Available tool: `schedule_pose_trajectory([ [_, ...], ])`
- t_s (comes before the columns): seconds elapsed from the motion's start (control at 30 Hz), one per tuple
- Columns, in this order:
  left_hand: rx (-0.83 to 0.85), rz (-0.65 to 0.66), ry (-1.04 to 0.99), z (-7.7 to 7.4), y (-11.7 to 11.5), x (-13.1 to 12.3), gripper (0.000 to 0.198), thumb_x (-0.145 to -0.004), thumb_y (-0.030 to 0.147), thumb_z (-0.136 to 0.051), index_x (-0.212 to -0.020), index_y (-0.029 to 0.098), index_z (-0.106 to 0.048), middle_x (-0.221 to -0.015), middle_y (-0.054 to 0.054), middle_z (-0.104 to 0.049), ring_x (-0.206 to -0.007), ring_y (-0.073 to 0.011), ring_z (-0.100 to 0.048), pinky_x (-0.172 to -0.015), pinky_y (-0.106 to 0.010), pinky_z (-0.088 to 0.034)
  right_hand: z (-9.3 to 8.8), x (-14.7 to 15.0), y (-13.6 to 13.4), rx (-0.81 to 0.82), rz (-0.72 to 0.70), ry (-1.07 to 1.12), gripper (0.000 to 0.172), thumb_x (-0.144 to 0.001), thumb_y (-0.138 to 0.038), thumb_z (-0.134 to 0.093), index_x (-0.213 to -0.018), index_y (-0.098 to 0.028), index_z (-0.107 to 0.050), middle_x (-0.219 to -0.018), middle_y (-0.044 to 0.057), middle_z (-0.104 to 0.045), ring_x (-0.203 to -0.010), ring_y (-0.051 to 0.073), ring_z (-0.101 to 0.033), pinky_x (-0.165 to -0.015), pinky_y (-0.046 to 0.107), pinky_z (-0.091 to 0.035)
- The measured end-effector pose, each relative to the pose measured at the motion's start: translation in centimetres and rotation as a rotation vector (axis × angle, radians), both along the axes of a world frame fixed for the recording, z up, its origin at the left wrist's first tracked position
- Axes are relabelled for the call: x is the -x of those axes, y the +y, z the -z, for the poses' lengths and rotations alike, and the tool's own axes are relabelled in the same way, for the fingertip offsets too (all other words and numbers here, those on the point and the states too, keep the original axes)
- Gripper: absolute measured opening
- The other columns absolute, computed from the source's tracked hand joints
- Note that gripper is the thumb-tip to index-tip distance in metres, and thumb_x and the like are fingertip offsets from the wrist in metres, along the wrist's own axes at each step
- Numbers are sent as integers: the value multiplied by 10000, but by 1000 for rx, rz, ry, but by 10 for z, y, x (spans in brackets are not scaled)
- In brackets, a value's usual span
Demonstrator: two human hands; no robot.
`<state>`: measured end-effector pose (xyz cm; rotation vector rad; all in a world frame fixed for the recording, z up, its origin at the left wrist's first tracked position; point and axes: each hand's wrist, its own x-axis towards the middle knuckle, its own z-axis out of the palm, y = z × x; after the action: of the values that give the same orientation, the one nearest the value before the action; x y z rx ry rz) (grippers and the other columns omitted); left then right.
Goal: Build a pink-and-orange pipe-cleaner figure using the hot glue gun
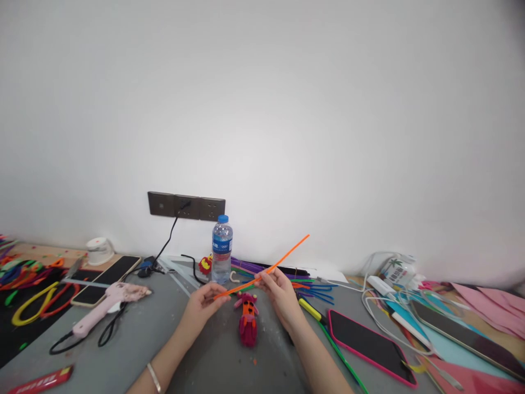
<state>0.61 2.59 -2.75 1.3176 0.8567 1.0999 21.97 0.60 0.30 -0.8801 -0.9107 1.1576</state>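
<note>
An orange pipe cleaner (288, 253) stretches between my two hands, slanting up to the right. My left hand (208, 298) pinches its lower end. My right hand (278, 290) grips it farther along, and the free end sticks out past the fingers. On the grey table below lies a small magenta and orange doll-like figure (248, 320), apparently made of fuzzy wire, touched by neither hand. A water bottle (222, 251) with a blue cap stands just behind my left hand.
At left lie a pink glue gun (104, 306), a phone (109, 279) and coloured pipe cleaners (35, 295). At right are a pink-edged phone (369, 345), a yellow highlighter (309, 310), white cables (369, 306) and pink sheets (492, 306). Wall sockets (186, 206) sit behind.
</note>
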Motion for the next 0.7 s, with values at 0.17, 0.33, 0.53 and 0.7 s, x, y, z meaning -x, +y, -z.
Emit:
schedule_pose_trajectory([
  [0.17,111,-107,-224,-4,0,0,352,-554,440,-839,-725,162,-706,-709,-25,-711,-636,-148,-611,-652,-252,-488,1,3,0,-7,-46,-112,361,-672,-473,-773,-691,-179,-564,-637,3,-663,-528,121,-560,-571,252,-451],
  [0.33,125,-9,-277,-12,-6,-1,308,-582,405,-840,-703,150,-718,-657,-23,-702,-639,-129,-609,-626,-213,-485,-2,7,-3,19,-55,-146,391,-675,-504,-759,-708,-188,-533,-672,11,-675,-527,136,-593,-556,264,-453],
  [0.53,204,-31,-329,-14,-8,-3,319,-576,378,-853,-755,154,-712,-851,-61,-756,-691,-149,-674,-662,-233,-534,2,5,-2,13,-115,-181,398,-675,-515,-758,-697,-187,-533,-656,7,-673,-538,141,-613,-575,272,-471],
  [0.7,269,-42,-348,-15,-8,-1,315,-596,378,-843,-737,159,-665,-758,-24,-741,-641,-136,-688,-583,-193,-528,3,5,-2,38,-136,-176,372,-685,-491,-759,-801,-169,-615,-651,5,-661,-548,149,-624,-572,274,-471],
])
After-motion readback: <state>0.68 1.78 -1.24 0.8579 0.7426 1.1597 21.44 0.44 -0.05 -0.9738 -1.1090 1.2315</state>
